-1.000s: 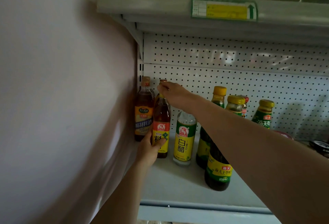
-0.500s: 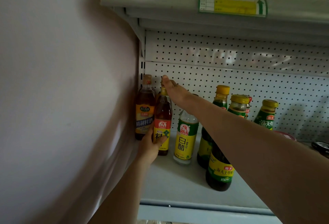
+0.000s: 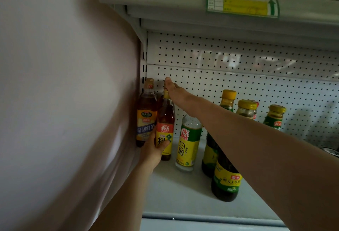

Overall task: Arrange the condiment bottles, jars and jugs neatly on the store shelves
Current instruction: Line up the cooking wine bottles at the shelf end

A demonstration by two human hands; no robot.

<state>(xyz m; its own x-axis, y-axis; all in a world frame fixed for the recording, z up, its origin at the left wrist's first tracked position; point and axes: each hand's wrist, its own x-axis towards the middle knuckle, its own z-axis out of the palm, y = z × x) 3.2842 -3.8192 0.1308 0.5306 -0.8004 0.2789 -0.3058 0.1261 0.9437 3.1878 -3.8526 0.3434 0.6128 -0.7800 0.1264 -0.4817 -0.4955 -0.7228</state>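
Observation:
An amber cooking-wine bottle [image 3: 165, 119] with a red and yellow label stands on the white shelf [image 3: 183, 190], close to a taller amber bottle [image 3: 146, 117] in the back left corner. My left hand [image 3: 153, 150] grips its lower body, thumb across the label. My right hand [image 3: 177, 93] lies on its top with fingers stretched out towards the pegboard, hiding the cap. A clear white-vinegar bottle [image 3: 189, 144] with a green and yellow label stands just right of it.
Two dark bottles [image 3: 226, 185] stand under my right forearm. Yellow-lidded jars [image 3: 246, 108] and a green-labelled bottle [image 3: 275, 115] line the pegboard. A white side panel [image 3: 64, 102] closes the left. The upper shelf edge carries a price tag [image 3: 242, 4].
My right hand's fingers have gone from curled round the cap to stretched out over it. The red-labelled bottle has shifted slightly back towards the corner bottle. My left hand keeps its hold.

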